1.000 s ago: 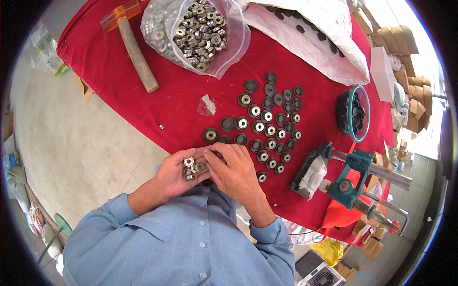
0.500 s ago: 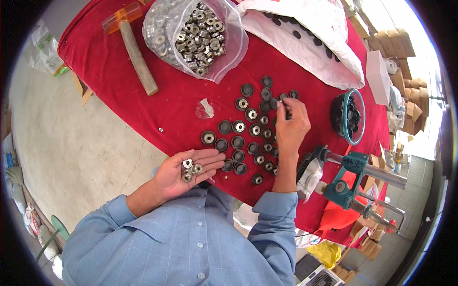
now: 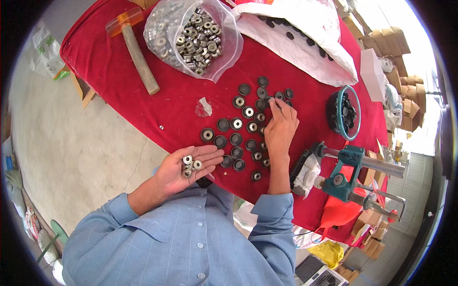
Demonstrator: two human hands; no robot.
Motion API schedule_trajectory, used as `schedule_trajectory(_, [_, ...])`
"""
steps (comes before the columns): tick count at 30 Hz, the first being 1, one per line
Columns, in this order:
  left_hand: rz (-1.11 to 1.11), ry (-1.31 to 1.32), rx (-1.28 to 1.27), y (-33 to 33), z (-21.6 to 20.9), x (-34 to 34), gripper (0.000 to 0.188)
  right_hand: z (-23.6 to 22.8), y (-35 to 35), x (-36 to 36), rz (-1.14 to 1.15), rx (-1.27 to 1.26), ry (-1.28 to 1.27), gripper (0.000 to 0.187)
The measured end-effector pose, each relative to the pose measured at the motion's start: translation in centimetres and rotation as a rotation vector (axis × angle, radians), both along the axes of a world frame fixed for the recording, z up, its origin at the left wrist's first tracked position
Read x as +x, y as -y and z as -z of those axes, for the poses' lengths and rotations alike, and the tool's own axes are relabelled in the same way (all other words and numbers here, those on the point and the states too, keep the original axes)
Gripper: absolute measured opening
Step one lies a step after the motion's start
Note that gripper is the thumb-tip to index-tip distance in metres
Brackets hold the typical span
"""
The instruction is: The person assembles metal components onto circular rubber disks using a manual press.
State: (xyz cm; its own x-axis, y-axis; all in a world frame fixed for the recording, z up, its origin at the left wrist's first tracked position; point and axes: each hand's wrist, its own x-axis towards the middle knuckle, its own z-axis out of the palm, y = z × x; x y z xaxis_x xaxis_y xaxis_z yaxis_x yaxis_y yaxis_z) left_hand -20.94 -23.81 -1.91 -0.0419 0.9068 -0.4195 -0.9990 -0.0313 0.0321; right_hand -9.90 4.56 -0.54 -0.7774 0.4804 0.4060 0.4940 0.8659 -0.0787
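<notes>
My left hand (image 3: pixel 183 169) is palm up with its fingers stretched out, holding several small metal ball bearings (image 3: pixel 187 168) in the palm. My right hand (image 3: pixel 282 126) reaches over the far right of a group of round black caps, fingertips pinched together at a black cap (image 3: pixel 269 101). Whatever is between those fingertips is too small to make out. Some caps, like the near-left one (image 3: pixel 207 135), have a bearing seated in the middle. Others, such as this black cap (image 3: pixel 223 125), show only a dark inside. My right hand hides part of the group.
On the red cloth (image 3: pixel 181 109) lie a mallet (image 3: pixel 138 57) and a clear bag of bearings (image 3: pixel 198 43). A white sack (image 3: pixel 305 52) with black discs is at the back. To the right stand a teal-rimmed basket (image 3: pixel 343 114) of black caps and a green hand press (image 3: pixel 341 178).
My right hand has shifted slightly left among the far caps, its fingertips still together. My left hand stays in place with the bearings in its palm. The view has shifted a little.
</notes>
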Motion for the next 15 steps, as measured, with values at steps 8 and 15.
schedule_trajectory(8, [-0.045,0.006,0.034,0.2,-0.1,0.1,0.060,-4.7,10.0,1.4,-0.390,-0.671,-0.116,0.039])
schedule_trajectory(15, [-0.057,-0.041,0.036,-0.1,0.0,0.3,0.058,-2.4,15.8,1.8,-0.513,-0.595,0.010,0.038])
